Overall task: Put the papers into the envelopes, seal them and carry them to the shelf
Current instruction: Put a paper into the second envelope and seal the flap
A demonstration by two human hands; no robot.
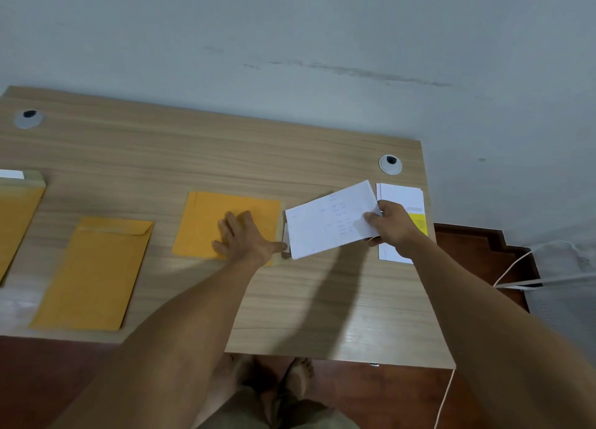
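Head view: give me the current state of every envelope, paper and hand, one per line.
Middle envelope: flat on desk, mouth facing right, pinned by left hand.
Left hand: fingers straight, pressing the envelope.
Folded paper: held in the air at the envelope mouth, not yet inside.
Right hand: pinching the paper.
Second envelope: flat, flap folded down.
Paper stack: lying at right edge.

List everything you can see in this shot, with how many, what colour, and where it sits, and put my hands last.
Envelopes: three, yellow-orange; one under the left hand, one left of it, one cut off at the left edge.
Held paper: one, white, folded, at the middle envelope's open end.
Paper stack: white, one yellow sheet, desk's right edge.
Cable grommets: two, grey.
Desk: light wood.
Cord: white, floor, right.
Left hand: flat on the middle envelope.
Right hand: pinches the held paper.
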